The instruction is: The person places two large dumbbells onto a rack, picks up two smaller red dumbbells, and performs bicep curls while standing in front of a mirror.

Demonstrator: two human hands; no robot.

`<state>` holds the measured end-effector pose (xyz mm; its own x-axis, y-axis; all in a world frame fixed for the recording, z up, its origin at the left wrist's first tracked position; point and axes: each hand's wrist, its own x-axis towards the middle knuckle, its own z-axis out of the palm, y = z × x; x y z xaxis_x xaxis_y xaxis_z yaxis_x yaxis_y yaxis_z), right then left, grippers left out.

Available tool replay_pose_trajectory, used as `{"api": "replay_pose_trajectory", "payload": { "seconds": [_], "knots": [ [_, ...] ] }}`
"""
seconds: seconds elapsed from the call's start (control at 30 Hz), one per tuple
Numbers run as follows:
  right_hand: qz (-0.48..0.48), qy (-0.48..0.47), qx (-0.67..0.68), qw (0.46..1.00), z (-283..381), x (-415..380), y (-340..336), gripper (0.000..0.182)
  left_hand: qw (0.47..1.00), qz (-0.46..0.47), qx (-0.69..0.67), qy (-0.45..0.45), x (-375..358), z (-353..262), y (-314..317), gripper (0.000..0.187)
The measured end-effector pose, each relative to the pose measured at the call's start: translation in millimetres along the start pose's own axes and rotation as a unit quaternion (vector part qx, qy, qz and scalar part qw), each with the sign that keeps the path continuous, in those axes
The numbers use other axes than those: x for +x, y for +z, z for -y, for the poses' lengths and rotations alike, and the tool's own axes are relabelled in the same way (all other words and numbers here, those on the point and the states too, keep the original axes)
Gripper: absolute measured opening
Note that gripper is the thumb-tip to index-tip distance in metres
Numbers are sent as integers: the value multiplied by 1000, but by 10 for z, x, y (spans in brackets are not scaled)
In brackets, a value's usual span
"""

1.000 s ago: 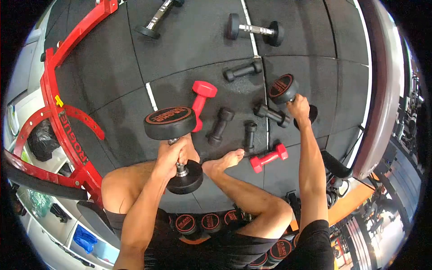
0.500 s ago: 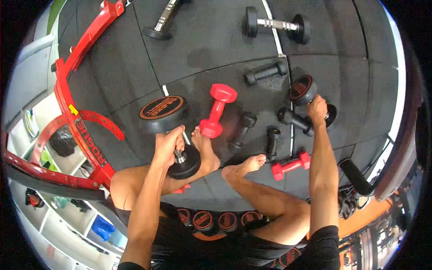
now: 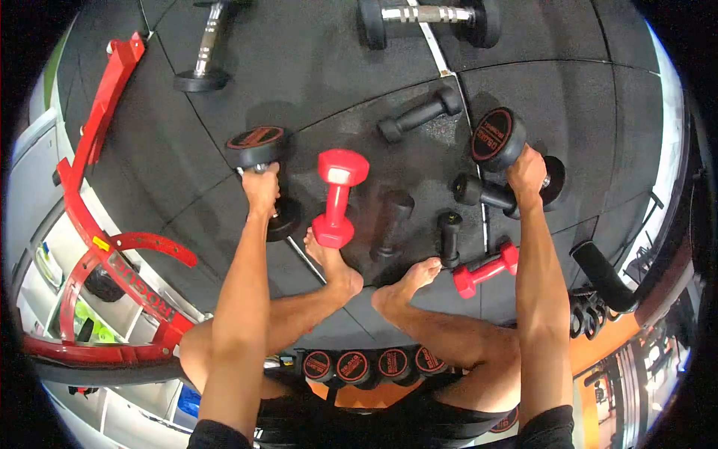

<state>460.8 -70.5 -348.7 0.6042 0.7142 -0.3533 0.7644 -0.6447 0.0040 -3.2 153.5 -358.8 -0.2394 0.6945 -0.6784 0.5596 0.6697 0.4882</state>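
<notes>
Black, the left dumbbell point(image 3: 256, 146) runs near to far in the closed left hand point(image 3: 262, 191); the right hand point(image 3: 528, 176) clasps the slanting right dumbbell point(image 3: 495, 140). Between them, nearer the left hand, is a red dumbbell point(image 3: 342, 166).

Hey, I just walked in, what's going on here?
A barefoot person grips a round-headed black dumbbell in the left hand and a matching dumbbell in the right hand, fingers wrapped around both handles. Two red dumbbells, smaller black dumbbells and silver-handled ones are spread across the dark floor.
</notes>
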Motion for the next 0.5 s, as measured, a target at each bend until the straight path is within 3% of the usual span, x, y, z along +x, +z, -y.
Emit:
{"api": "replay_pose_trajectory", "payload": {
  "seconds": [0.07,0.17,0.3,0.4,0.5],
  "knots": [
    [13,5,8,1000,16,-86,2,19,994,-31,103,-18,-18,-60,8,27],
    [18,17,27,999,30,11,-77,18,968,-158,184,66,65,143,149,28],
    [12,7,40,999,6,1,4,17,962,-162,217,13,19,8,162,30],
    [17,7,48,999,0,-27,3,17,971,-130,198,7,11,-2,121,32],
    [10,-5,23,1000,28,12,2,17,955,-172,239,41,-115,-153,149,31]
  ]
}}
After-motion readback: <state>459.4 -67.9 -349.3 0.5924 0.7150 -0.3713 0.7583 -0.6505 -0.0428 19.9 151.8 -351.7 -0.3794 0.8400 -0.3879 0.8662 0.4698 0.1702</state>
